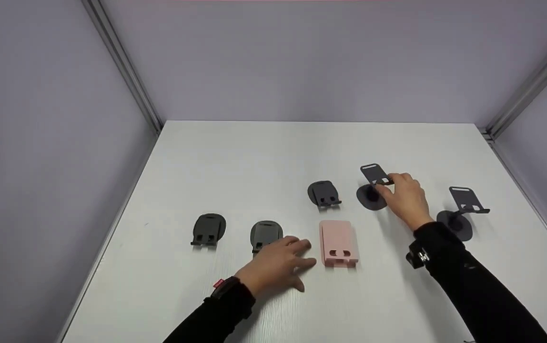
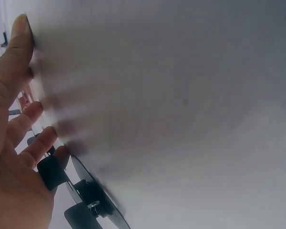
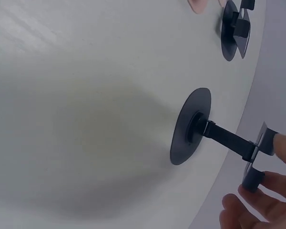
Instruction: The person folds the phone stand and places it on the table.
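Note:
My right hand (image 1: 404, 200) pinches the lower lip of a dark phone stand (image 1: 372, 196). In the right wrist view that stand has a round base (image 3: 191, 126) on the table and a raised arm (image 3: 229, 142), with thumb and fingers at its plate. My left hand (image 1: 278, 261) rests on the table with its fingers spread, holding nothing. It partly covers a folded grey phone stand (image 1: 266, 232), and its fingertips point toward a pink phone stand (image 1: 336, 240), a little apart from it.
On the white table (image 1: 235, 162), a folded dark stand (image 1: 209, 228) lies at left and another (image 1: 324, 193) behind the pink one. An unfolded dark stand (image 1: 457, 214) stands at right, near my right forearm. Grey panels (image 1: 311, 62) enclose the table's back and sides.

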Tool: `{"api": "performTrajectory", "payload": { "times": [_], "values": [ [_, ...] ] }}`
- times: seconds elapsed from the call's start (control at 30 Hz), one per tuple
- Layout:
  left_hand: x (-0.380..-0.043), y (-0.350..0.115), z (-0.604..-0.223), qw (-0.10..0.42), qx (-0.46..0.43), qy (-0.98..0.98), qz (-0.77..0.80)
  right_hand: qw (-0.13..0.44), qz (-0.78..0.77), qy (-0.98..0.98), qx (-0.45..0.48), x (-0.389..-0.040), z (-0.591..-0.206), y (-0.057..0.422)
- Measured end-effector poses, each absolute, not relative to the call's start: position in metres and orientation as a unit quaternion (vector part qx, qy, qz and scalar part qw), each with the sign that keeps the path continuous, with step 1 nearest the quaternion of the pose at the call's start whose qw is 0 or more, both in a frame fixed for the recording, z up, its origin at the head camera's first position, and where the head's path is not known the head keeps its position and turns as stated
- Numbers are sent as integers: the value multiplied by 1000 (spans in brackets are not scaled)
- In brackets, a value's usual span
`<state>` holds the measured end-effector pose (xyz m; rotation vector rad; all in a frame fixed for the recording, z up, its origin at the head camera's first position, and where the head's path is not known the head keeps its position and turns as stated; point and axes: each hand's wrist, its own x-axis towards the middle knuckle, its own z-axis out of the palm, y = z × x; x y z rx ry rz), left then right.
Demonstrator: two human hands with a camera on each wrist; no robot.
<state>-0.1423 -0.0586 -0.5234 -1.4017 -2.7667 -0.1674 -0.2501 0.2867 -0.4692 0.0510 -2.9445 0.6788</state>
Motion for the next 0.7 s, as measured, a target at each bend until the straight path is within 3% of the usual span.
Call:
{"api": "performTrajectory", "payload": {
  "times": [0.2, 0.5, 0.7],
  "values": [
    [-143, -58, -524, 11, -450, -891, -54, 40, 200, -979, 19, -250, -474, 288],
    [-144, -58, -525, 3, -450, -892, -52, 78, 229, -970, -4, -252, -476, 288],
    [-144, -58, -525, 1, -448, -892, -54, 73, 257, -964, -18, -251, -479, 289]
  ]
}}
